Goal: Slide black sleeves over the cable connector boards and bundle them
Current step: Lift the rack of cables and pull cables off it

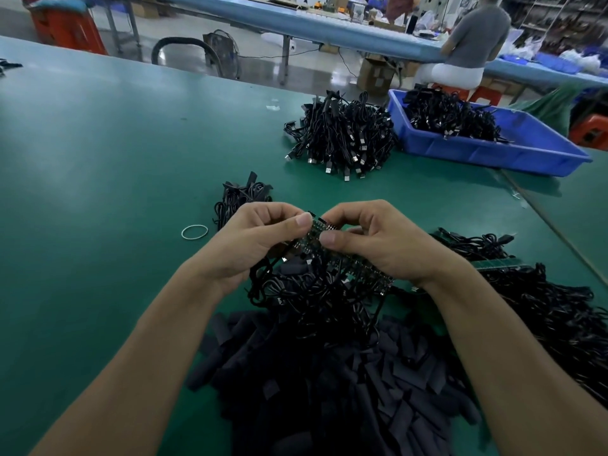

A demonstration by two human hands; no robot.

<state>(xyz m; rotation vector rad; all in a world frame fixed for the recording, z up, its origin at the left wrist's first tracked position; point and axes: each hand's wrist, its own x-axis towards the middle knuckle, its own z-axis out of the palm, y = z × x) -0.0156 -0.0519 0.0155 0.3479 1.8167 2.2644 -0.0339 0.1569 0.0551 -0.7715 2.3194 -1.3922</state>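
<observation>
At 2 o'clock a blue bin (477, 153) holds black cables (450, 116). The green counter (98, 143) lies open toward 9 and 10 o'clock. At centre the left hand (260, 235) and right hand (371, 241) both pinch the connector boards (315, 230); the black sleeves (329, 390) pile at 6 o'clock, cut off below.

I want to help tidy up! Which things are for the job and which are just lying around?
For the job: connector boards, pinched by the left hand and right hand; black sleeves; rubber band; cable bundle; blue bin of cables.
Just lying about: cardboard box; red stool; orange crate.
</observation>
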